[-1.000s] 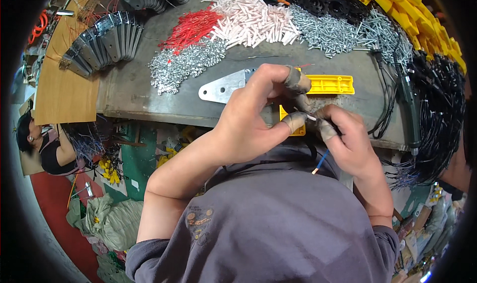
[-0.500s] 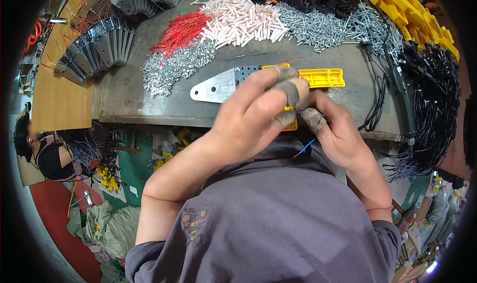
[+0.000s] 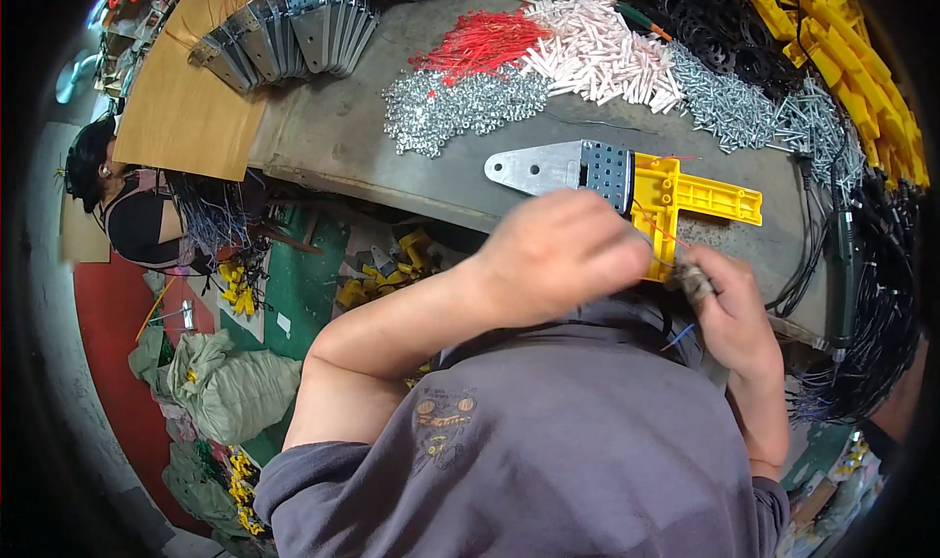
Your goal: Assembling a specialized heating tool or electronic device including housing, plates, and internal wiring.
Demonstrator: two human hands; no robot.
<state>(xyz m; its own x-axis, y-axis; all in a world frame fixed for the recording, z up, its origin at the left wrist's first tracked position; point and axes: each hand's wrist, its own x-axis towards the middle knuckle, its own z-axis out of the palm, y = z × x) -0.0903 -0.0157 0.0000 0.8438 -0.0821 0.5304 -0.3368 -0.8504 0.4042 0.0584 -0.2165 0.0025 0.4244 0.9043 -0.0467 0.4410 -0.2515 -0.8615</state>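
A yellow plastic housing lies on the workbench, joined at its left to a flat metal plate with a perforated dark end. My left hand is curled above the near side of the plate, slightly blurred, its fingertips hidden. Close to the housing's near end, my right hand is closed, thumb and covered fingertip pressed together on a wire. A thin red wire runs across the housing towards these fingers. A blue wire end sticks out below my right hand.
Piles of nuts, red pieces, white sleeves and screws line the far side. A dark power screwdriver hangs at the right by black cables. Metal plates stand at far left; another person sits beyond.
The view has shifted left, so the bench appears further right. My left hand has moved off the housing, leaving more of it and the red wire visible. My right hand stays near the housing's near end.
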